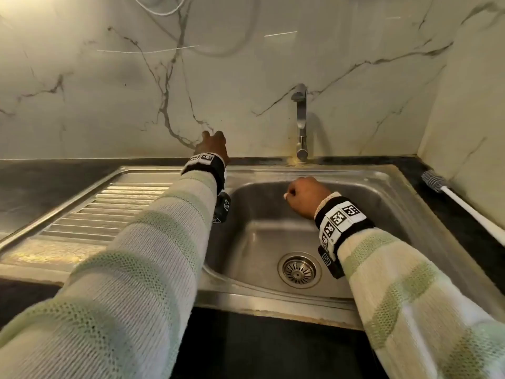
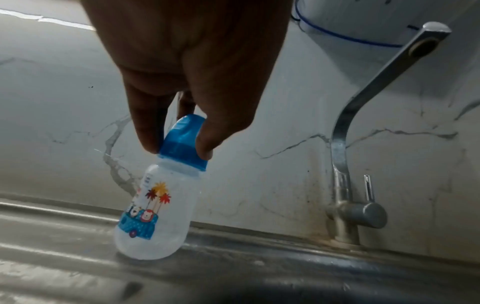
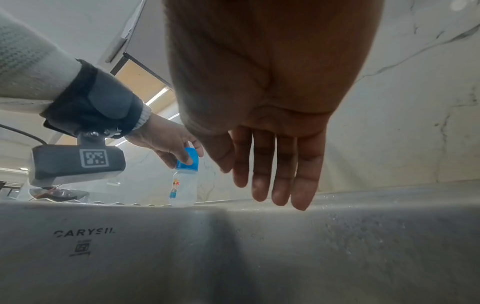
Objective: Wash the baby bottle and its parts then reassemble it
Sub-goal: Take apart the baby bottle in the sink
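You face a marble-patterned backsplash (image 1: pixel 246 77). A white-handled bottle brush (image 1: pixel 461 203) lies on the dark countertop (image 1: pixel 464 228), at your far right beside the wall.

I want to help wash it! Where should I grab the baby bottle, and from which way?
Grab the baby bottle by its blue cap, coming from above, as the left hand does now. It stands on the sink rim close to the wall, slightly tilted, so the top is the free side, and the narrow cap fits between thumb and fingers.
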Tool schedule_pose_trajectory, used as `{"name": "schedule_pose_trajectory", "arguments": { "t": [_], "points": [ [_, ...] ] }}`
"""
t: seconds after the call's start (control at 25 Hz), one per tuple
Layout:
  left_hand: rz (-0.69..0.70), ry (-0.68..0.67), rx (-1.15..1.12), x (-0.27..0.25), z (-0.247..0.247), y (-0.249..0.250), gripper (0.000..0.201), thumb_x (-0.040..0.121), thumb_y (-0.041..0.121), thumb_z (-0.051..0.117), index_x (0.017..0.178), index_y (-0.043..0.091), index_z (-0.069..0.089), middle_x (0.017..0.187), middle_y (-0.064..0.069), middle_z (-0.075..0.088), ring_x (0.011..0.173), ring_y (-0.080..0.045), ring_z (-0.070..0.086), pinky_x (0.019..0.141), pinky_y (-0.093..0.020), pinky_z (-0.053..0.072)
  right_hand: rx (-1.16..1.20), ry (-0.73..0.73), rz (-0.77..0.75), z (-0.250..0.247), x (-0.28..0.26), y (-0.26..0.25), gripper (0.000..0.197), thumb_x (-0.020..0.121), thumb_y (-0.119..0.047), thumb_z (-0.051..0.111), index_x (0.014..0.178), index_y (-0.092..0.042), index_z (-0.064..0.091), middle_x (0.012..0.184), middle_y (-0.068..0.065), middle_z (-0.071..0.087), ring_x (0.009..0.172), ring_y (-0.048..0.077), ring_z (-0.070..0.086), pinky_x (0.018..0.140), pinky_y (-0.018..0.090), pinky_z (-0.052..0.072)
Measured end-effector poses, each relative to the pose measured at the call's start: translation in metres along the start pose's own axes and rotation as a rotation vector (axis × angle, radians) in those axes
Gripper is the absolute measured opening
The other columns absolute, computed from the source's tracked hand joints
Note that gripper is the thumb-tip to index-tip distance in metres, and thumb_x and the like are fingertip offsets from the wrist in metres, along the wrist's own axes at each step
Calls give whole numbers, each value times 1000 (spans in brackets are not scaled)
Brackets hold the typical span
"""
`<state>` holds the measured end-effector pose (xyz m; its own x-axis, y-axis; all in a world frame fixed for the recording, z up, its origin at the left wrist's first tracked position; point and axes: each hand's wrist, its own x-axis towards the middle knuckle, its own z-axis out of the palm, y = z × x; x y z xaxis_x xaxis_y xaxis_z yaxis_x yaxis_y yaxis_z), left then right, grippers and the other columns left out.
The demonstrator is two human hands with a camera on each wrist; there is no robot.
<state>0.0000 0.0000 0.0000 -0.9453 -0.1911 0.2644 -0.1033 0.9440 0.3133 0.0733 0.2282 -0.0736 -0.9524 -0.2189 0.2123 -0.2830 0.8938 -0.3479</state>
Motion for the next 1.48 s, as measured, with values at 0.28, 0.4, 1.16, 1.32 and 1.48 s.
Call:
{"name": "schedule_pose_trajectory", "arguments": {
  "t": [0.28,0.4,1.16,1.32,1.48],
  "points": [
    [312,32,-143,-80,1,78,54,83,9,67,132,23,51,129,-10,45,107,-37,60,94,-46,51,103,112,62,-6,-1,4,44,94,-26,57,132,-6,52,129,20,58,118,36,55,99,39,45],
    [415,16,-247,-119,15,100,61,80,4,69,135,21,50,130,-8,45,107,-32,60,93,-43,52,215,161,7,-7,-7,6,59,85,-31,64,136,-9,43,128,17,56,115,36,56,98,45,47],
    [520,-41,-386,-145,48,112,64,87,6,63,145,20,40,140,-10,43,120,-31,54,102,-41,47,140,86,127,-25,-29,35,44,81,-28,73,118,-12,59,104,2,66,90,19,60,77,28,44],
    [480,-53,-450,-142,47,108,58,90,9,59,143,19,39,136,-12,46,117,-31,55,101,-42,48,119,65,126,-28,-30,27,47,83,-26,72,123,-9,53,108,5,63,97,24,61,82,32,48],
    [429,-64,-608,-132,47,99,48,92,13,60,136,22,46,129,-10,56,114,-27,56,97,-34,46,154,56,103,-31,-28,22,47,83,-28,71,121,-9,51,104,5,60,94,23,61,77,32,47]
  ]
}}
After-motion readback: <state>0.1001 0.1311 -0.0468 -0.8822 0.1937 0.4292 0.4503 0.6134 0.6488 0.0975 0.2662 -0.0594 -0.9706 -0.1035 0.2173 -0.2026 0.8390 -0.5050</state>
